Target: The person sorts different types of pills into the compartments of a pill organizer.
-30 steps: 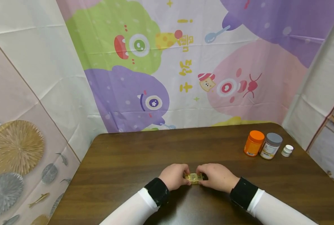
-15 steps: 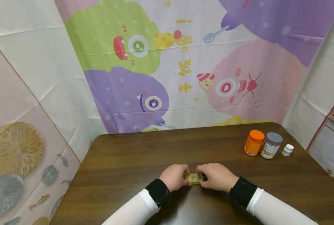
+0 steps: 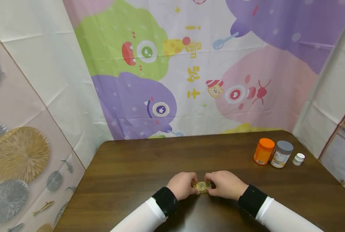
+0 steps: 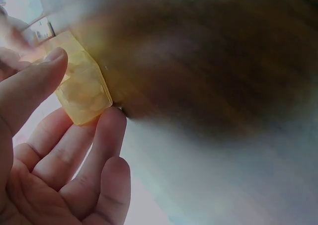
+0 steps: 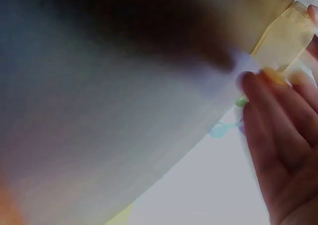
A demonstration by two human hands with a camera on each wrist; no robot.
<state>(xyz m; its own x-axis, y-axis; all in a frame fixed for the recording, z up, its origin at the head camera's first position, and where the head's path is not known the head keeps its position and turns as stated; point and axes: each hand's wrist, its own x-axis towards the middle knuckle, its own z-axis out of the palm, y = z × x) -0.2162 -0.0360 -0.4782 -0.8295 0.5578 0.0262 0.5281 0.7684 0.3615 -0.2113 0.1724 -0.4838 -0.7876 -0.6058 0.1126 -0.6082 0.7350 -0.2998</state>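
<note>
A small yellow translucent pill box [image 3: 202, 187] with square compartments is held between both hands, low over the middle of the table. My left hand [image 3: 182, 186] pinches its left end between thumb and fingers. At the opposite end my right hand [image 3: 227, 184] grips it the same way. In the left wrist view, pale rounded pieces show through the wall of the pill box [image 4: 85, 88], and the thumb lies across its side. From the right wrist, the end of the pill box [image 5: 285, 36] appears beside the fingertips, partly blurred. The ends under the fingers are hidden.
Toward the back right of the brown wooden table [image 3: 149, 158] stand an orange bottle [image 3: 264, 152], a white bottle with a grey lid [image 3: 281, 154] and a small white bottle [image 3: 298, 159]. A cartoon-printed curtain [image 3: 195, 119] hangs behind the table's far edge.
The head view has tilted slightly, so the whole scene sits a little lower. Both hands keep their hold on the pill box, and the bottles stay in place.
</note>
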